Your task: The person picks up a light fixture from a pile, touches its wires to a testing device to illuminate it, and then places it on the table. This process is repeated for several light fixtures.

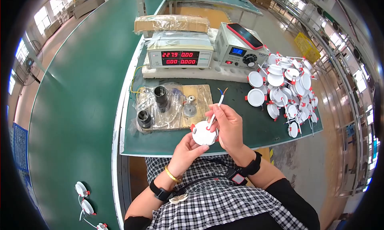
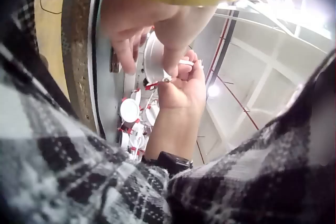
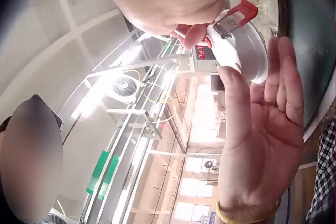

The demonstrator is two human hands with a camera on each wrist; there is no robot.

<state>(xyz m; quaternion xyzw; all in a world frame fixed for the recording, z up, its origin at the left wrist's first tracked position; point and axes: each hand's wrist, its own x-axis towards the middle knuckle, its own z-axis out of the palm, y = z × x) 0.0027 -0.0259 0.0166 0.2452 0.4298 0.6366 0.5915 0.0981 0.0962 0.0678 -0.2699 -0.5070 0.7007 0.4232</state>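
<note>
A round white downlight (image 1: pixel 203 136) with red-tipped spring clips is held over the near edge of the bench, its back facing up. My left hand (image 1: pixel 187 152) grips its rim between thumb and fingers; the right wrist view shows that thumb against the white housing (image 3: pixel 241 50). Rising from the downlight is a white cable (image 1: pixel 221 99), with blue and brown wire ends bared from its sheath. My right hand (image 1: pixel 231 128) pinches this cable between thumb and forefinger, close above the lamp. Its lower fingers are partly hidden behind the downlight.
A wooden board (image 1: pixel 204 94) with black sockets (image 1: pixel 161 97) lies ahead. Behind it stand a power meter (image 1: pixel 180 50) with red digits and a regulator (image 1: pixel 240 50) carrying a phone (image 1: pixel 245 34). Many downlights (image 1: pixel 276 80) are heaped at right; several (image 1: pixel 87 207) lie on the left bench.
</note>
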